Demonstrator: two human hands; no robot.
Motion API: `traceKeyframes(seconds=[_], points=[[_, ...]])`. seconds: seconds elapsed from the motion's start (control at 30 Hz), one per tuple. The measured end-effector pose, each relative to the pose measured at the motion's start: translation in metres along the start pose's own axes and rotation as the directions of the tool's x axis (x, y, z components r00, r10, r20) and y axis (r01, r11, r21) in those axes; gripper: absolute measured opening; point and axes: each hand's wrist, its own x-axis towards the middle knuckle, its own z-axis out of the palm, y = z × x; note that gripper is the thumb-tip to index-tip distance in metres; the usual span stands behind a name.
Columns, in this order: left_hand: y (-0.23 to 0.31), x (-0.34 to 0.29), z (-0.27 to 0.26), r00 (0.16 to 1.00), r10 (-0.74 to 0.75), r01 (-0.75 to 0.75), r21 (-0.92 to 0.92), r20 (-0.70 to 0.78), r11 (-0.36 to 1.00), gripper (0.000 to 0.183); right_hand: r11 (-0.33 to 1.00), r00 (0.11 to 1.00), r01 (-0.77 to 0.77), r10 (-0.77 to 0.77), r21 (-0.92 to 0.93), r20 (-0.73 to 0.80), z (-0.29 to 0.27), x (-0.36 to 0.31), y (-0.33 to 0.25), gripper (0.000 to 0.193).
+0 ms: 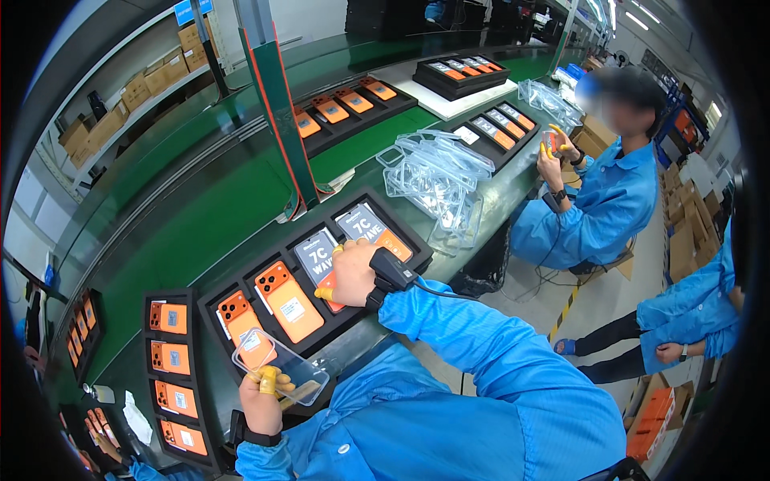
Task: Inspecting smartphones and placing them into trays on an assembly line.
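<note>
Black tray point(335, 323), holding four orange phones point(286, 305) in a row. Left hand point(262, 403): grip holding a clear plastic cover point(295, 375), at the tray's near-left corner. Right hand point(355, 274): laid over the tray's third phone point(315, 251) from left; cannot tell grip width. Clear covers point(437, 180), heaped, beyond the tray's right end.

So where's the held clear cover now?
The cover is lower left in the head view, in the left hand, partly overlapping an orange phone.
</note>
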Motion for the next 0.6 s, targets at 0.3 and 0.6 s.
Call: traceKeyframes(seconds=[0.3,0.6], points=[[-0.005,0.006,-0.007,0.999,0.025,-0.025,0.003,0.038,1.000,0.020,0.992,0.988,-0.125,0.127,-0.018,0.091,0.003,0.012,-0.009,0.067],[-0.009,0.009,-0.019,0.995,0.059,-0.057,-0.030,0.082,0.998,0.019,0.954,0.978,-0.199,0.208,0.222,-0.016,0.044,0.022,0.002,0.056]])
